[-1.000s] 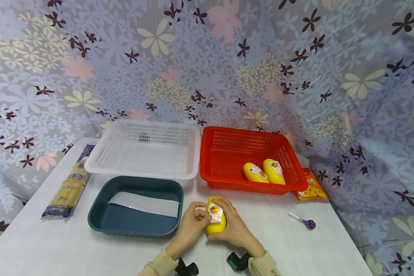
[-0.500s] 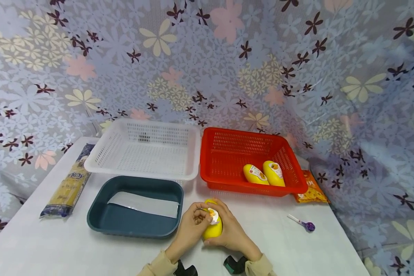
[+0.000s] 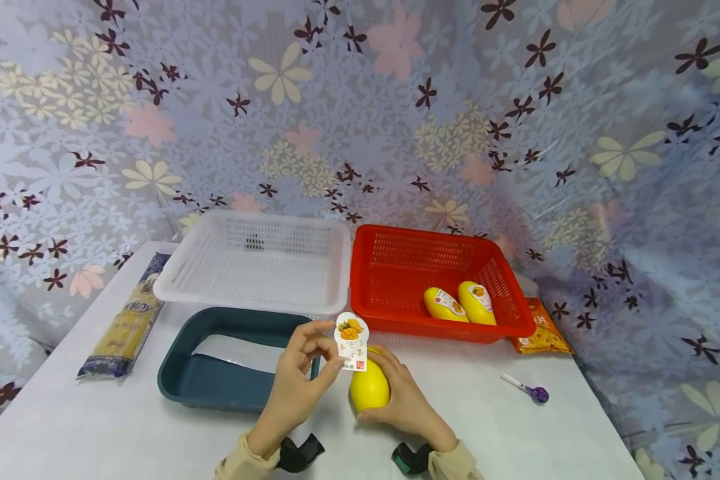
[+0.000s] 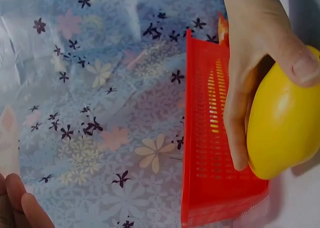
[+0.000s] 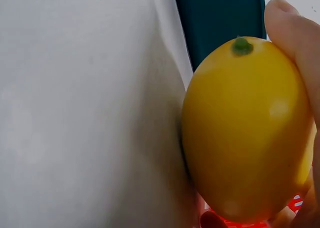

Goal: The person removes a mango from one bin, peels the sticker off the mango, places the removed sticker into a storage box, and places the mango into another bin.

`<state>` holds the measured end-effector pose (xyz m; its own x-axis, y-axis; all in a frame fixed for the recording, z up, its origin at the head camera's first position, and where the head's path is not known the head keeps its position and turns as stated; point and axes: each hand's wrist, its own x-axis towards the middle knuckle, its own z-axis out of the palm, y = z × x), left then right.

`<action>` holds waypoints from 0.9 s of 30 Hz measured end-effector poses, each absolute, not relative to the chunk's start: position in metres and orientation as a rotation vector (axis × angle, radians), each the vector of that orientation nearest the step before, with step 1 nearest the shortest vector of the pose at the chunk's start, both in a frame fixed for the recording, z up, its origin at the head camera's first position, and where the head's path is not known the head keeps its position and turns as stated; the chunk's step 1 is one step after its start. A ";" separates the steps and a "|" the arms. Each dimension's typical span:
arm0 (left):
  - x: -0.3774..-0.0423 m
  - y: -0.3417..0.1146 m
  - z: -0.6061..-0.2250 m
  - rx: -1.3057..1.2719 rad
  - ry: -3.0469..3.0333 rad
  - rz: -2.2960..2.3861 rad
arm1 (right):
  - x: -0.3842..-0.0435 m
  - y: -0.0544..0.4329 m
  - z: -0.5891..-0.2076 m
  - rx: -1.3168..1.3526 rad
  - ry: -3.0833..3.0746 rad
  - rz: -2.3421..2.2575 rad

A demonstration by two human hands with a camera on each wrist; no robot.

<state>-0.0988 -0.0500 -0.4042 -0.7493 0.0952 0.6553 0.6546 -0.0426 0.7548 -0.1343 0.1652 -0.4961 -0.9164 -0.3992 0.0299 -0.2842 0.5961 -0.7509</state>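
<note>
My left hand (image 3: 300, 380) pinches a white mango sticker (image 3: 352, 343), round-topped, with a fruit picture and printed characters. The sticker is off the fruit and overlaps the mango's far end in the head view; in the left wrist view only its pale edge (image 4: 7, 138) shows beside the fingertips. My right hand (image 3: 405, 400) grips a smooth yellow mango (image 3: 369, 390) on the white table, thumb on the near side and fingers round the far side. No label shows on this mango. Its green stem end (image 5: 242, 46) appears in the right wrist view.
Behind the hands stand a white basket (image 3: 251, 303) and a red basket (image 3: 396, 320) with two labelled mangoes (image 3: 462, 303). A dark teal tray (image 3: 216, 393) holding a white strip (image 3: 240, 352) is at left, past it a noodle packet (image 3: 123, 327). Rightward lie a lollipop (image 3: 539, 395) and orange snack bag (image 3: 543, 330).
The sticker has come off the mango in my left hand's fingers, and that hand has moved left and up with it. My right hand keeps gripping the mango.
</note>
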 end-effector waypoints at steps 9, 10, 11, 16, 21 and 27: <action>-0.101 -0.053 -0.404 -0.753 -1.808 -1.874 | -0.133 0.166 -0.492 -0.591 2.669 -1.196; -0.101 -0.054 -0.404 -0.740 -1.810 -1.885 | -0.133 0.167 -0.492 -0.595 2.670 -1.197; -0.102 -0.054 -0.405 -0.729 -1.815 -1.895 | -0.132 0.167 -0.492 -0.598 2.672 -1.197; -0.105 -0.058 -0.407 -0.703 -1.839 -1.918 | -0.130 0.169 -0.486 -0.571 2.712 -1.155; -0.107 -0.063 -0.407 -0.648 -1.852 -1.941 | -0.130 0.167 -0.474 -0.570 2.793 -1.159; -0.107 -0.067 -0.407 -0.595 -1.855 -1.965 | -0.132 0.165 -0.462 -0.652 2.871 -1.254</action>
